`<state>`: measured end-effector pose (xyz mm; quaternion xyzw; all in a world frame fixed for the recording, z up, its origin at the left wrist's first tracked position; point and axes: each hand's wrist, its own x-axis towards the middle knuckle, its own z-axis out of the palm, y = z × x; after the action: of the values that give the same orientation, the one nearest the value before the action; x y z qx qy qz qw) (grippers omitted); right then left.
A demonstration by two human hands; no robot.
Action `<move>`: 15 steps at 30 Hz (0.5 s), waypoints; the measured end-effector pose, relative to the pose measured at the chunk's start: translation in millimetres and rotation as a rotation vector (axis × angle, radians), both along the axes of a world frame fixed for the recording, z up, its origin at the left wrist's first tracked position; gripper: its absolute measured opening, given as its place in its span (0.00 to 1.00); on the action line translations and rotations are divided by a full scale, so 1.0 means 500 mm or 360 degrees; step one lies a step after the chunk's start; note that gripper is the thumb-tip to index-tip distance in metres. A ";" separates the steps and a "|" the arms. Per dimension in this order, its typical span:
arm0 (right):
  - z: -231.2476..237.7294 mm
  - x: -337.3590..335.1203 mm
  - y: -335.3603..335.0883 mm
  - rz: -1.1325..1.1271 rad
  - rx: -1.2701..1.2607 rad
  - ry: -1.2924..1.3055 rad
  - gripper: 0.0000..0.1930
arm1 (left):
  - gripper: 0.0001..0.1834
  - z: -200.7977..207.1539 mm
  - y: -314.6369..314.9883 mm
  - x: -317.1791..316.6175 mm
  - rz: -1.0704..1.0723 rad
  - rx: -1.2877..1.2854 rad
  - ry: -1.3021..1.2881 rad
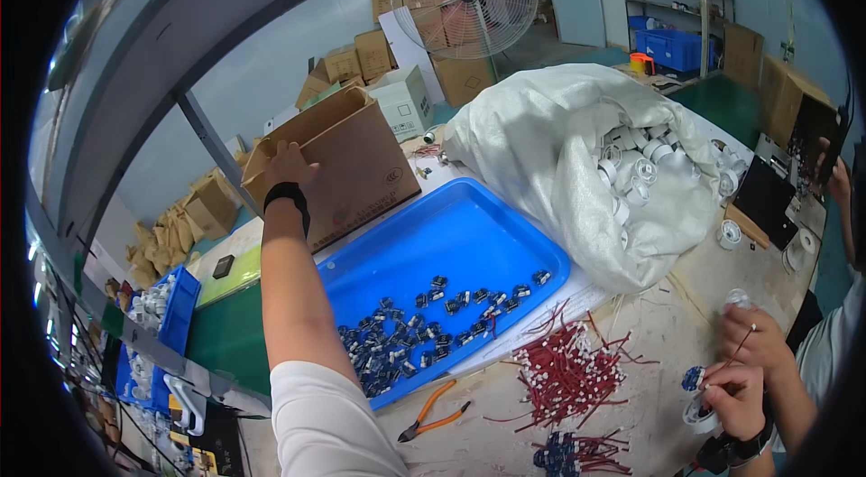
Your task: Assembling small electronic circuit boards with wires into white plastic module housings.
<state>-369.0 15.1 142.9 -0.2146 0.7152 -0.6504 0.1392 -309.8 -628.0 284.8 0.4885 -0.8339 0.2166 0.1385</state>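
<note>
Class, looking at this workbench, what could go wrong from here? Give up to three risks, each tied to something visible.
If the left hand pulls the brown cardboard box, it might bump the shallow blue plastic tray alongside.

The open-mouthed white woven sack could spill its round white plastic parts.

The loose heap of thin red wires may tangle.

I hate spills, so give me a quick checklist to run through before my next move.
1. Left hand's grip on the box: cannot tell; the hand is at its open top.
2. Right hand clear: cannot tell; out of view.
3. Blue parts inside the tray: ok, mostly heaped at the near end.
4. Pliers put away: not ok, lying loose beside the tray.
5. Sack closed: not ok, its mouth gapes.
6. Co-worker's hands clear of the tray: ok, well to its right.
</note>
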 end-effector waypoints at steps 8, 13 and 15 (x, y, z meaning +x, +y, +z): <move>0.000 0.026 -0.021 0.0090 -0.0055 0.0111 0.04 | 0.11 -0.061 0.005 0.045 -0.0432 0.0025 0.0290; 0.013 0.047 -0.016 0.0136 -0.0088 0.0087 0.05 | 0.13 -0.129 0.088 0.090 -0.0539 0.0064 0.0100; 0.015 0.053 -0.014 0.0140 -0.0089 0.0057 0.05 | 0.14 -0.137 0.114 0.095 -0.0573 0.0139 0.0084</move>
<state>-342.6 7.9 150.6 -0.2613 0.6890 -0.6595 0.1487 -262.2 -571.2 216.2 0.3423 -0.9125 0.1390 0.1754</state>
